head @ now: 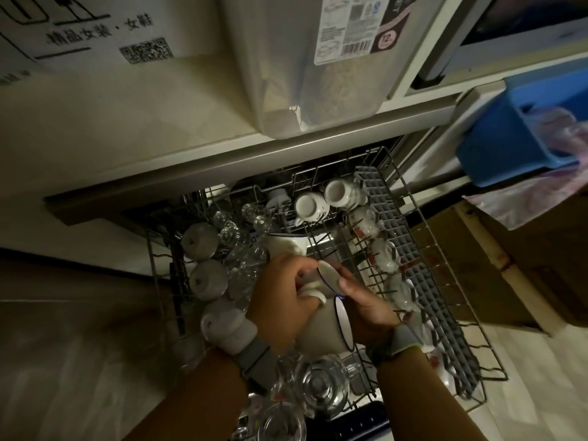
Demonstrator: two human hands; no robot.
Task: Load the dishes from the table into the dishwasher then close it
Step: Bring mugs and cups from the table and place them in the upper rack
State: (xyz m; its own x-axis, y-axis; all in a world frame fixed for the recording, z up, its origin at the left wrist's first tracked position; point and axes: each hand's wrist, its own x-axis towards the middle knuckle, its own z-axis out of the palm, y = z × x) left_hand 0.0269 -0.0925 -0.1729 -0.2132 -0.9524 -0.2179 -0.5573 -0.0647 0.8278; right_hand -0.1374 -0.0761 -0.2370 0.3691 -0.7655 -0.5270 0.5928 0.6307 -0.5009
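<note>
— Both hands busy? 
— Left hand (283, 294) and right hand (366, 305) grasp blue-rimmed cups (327, 329) over the rack (445, 281). 
— Step? 
— Loading; next, seat one in the free tines just beyond the hands.

the wire rack (413, 198) looks like thin grey metal, its grid insert (410, 249) along the right edge matt grey plastic. white cups (310, 206) look like glossy glazed ceramic; glasses (321, 389) at the near edge are clear and shiny.

A cardboard box (79, 36) reads "精品女装·女鞋" beside a QR code; the container label (356, 23) shows "12".
</note>
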